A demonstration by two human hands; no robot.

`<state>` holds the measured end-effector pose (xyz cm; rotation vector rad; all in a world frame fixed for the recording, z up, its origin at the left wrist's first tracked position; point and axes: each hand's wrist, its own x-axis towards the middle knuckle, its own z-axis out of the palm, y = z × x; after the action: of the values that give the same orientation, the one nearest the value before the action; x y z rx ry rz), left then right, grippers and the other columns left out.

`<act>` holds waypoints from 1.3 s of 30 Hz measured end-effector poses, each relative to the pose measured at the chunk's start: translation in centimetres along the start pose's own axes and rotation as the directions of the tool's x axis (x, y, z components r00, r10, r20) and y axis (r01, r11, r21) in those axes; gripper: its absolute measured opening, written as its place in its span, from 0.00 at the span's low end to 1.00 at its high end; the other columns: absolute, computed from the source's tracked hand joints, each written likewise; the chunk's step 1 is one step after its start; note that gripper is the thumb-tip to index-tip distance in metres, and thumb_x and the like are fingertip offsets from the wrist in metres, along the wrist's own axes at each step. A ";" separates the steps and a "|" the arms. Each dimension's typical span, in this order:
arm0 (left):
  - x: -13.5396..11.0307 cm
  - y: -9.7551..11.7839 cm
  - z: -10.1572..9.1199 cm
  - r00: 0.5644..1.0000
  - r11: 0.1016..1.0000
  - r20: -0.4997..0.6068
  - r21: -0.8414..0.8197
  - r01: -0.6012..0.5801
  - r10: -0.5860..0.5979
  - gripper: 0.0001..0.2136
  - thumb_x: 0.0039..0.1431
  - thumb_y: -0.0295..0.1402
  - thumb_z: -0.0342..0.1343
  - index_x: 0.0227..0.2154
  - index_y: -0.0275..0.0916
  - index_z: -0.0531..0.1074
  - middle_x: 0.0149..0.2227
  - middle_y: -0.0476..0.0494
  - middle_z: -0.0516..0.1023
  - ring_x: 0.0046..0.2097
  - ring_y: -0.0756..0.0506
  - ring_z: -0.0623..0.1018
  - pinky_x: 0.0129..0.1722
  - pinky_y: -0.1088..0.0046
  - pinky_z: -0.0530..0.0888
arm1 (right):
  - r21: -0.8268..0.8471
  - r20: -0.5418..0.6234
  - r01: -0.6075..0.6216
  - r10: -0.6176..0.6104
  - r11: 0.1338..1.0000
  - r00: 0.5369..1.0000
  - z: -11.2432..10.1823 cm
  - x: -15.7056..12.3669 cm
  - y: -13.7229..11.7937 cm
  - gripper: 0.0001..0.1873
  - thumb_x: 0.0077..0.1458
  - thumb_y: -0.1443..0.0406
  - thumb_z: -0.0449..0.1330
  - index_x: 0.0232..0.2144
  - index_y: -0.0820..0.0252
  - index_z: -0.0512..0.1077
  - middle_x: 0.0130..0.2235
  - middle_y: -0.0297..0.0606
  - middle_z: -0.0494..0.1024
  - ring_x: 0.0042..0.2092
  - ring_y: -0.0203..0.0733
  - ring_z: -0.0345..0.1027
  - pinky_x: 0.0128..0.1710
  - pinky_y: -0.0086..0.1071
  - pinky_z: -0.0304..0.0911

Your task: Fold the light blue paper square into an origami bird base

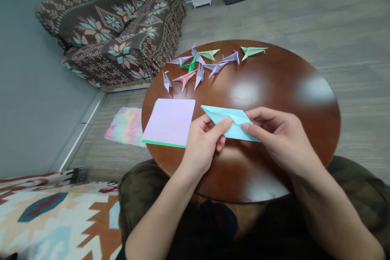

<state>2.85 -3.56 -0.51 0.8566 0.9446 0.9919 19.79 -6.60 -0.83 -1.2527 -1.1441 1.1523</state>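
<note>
Forearms, round wooden table, patterned throw, grey floor

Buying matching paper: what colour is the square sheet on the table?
The square sheet is pale lilac with a green near edge; best in the head view.

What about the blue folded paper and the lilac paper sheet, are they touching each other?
Apart. The head view shows a strip of brown table between the tip of the blue folded paper and the edge of the lilac paper sheet.
</note>
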 end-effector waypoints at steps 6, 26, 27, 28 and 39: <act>0.0 0.2 0.2 1.000 0.999 0.002 -0.037 0.011 -0.011 0.18 0.46 0.39 0.76 0.27 0.35 0.73 0.18 0.57 0.65 0.17 0.59 0.58 0.15 0.81 0.54 | 0.010 0.099 -0.074 0.073 0.997 0.992 0.0 -0.1 -0.3 0.11 0.52 0.57 0.74 0.34 0.58 0.84 0.29 0.36 0.82 0.28 0.39 0.70 0.27 0.30 0.64; 0.1 -0.6 0.3 0.999 1.000 -0.021 0.005 -0.026 0.026 0.16 0.45 0.39 0.77 0.27 0.35 0.78 0.18 0.56 0.68 0.18 0.58 0.58 0.16 0.79 0.53 | -0.005 0.061 -0.101 0.101 0.995 0.993 -0.1 0.0 -0.4 0.09 0.52 0.62 0.74 0.25 0.58 0.79 0.23 0.30 0.72 0.25 0.33 0.57 0.22 0.28 0.50; 0.2 -0.7 0.4 0.999 0.999 -0.029 -0.018 -0.043 0.042 0.15 0.46 0.39 0.77 0.27 0.35 0.79 0.18 0.56 0.68 0.18 0.58 0.58 0.16 0.80 0.54 | -0.021 0.046 -0.081 0.082 0.997 0.996 0.0 0.0 -0.4 0.09 0.51 0.63 0.74 0.25 0.58 0.79 0.23 0.30 0.73 0.25 0.32 0.58 0.22 0.27 0.51; 0.1 -0.8 0.5 0.998 0.997 -0.037 -0.037 -0.060 0.059 0.15 0.47 0.38 0.77 0.28 0.35 0.79 0.19 0.56 0.69 0.18 0.58 0.59 0.17 0.80 0.56 | -0.034 0.033 -0.060 0.061 0.998 0.998 0.0 0.0 -0.4 0.08 0.51 0.64 0.74 0.25 0.58 0.80 0.23 0.30 0.73 0.24 0.32 0.59 0.22 0.26 0.52; -0.4 -1.0 1.1 0.990 0.989 -0.036 0.055 -0.135 0.137 0.13 0.49 0.39 0.76 0.28 0.35 0.82 0.23 0.51 0.77 0.24 0.53 0.71 0.28 0.77 0.72 | 0.011 -0.024 -0.039 0.039 0.999 0.999 0.5 -0.1 -0.3 0.02 0.47 0.69 0.72 0.26 0.59 0.82 0.21 0.30 0.77 0.23 0.31 0.65 0.20 0.22 0.57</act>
<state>4.08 -4.46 -0.96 0.9587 0.9594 1.1084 19.26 -6.65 -0.51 -1.2820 -1.0986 1.1677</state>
